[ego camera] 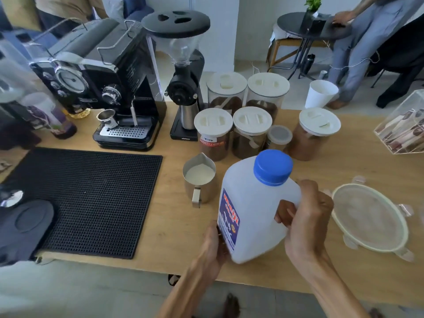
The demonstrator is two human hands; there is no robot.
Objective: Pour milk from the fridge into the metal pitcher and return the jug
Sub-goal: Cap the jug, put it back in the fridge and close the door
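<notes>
Right hand (307, 216) fingers grip capped milk jug (254, 203) handle | left hand (213, 244) cups its base | near desk (174, 226) edge | filled metal pitcher (199, 177) just left

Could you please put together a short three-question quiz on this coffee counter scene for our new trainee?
1. True or false: the milk jug has its blue cap on.
2. Which hand grips the jug's handle? A) left B) right
3. What does the metal pitcher hold?

Key:
1. True.
2. B: the right hand is on the handle; the left hand steadies the base.
3. Milk, well below the rim.
</notes>
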